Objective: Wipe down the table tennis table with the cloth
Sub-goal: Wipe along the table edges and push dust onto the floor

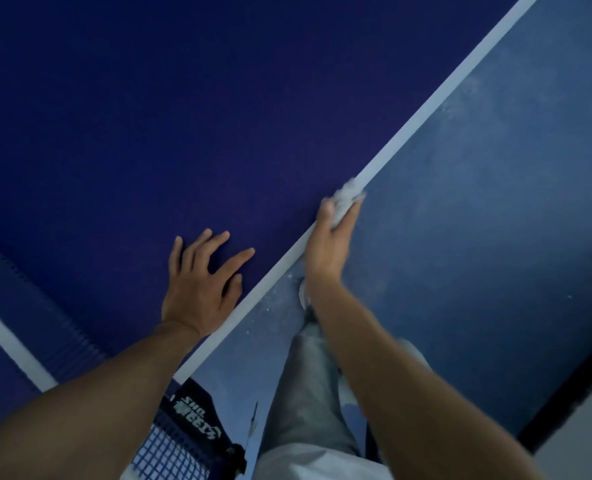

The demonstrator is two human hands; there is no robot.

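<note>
At the lower left, the net [169,455] hangs from its dark lettered clamp [197,414]. The dark blue table [149,116] fills the upper left of the frame. The left hand [201,289] rests flat on it at lower centre, fingers straight and spread wide. Just right of it, on the table's white edge line [426,109], the right hand [329,247] curls its fingers round a bunched pale cloth [348,195], which touches that line. Below is a grey trouser leg [308,393], and the blue floor [495,202] lies to the right.
</note>
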